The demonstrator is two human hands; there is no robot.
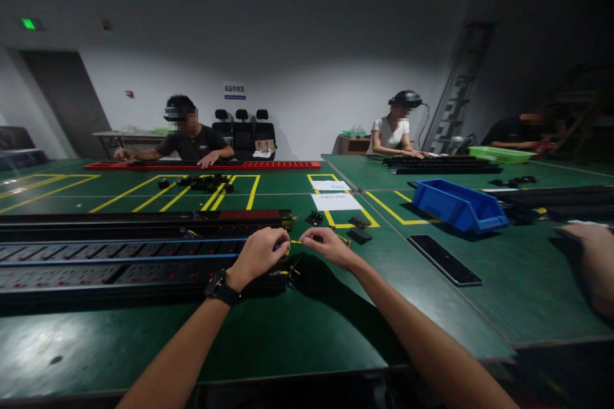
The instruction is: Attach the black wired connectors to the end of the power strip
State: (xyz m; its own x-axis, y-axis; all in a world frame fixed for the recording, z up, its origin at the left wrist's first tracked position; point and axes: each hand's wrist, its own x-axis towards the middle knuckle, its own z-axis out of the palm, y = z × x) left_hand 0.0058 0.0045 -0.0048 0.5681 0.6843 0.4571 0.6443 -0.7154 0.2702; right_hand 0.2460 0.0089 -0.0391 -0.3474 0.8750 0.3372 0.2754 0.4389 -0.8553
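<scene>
My left hand, with a black watch on the wrist, is closed over the right end of a long black power strip lying across the green table. My right hand pinches a thin yellow wire that runs between the two hands. A second long black strip lies just behind the first. Small black parts sit on the table just right of my right hand.
A blue bin and a flat black plate lie to the right. White paper sheets rest inside yellow floor-tape boxes. Three people work at far tables, one behind a long red strip. Another person's arm enters at right.
</scene>
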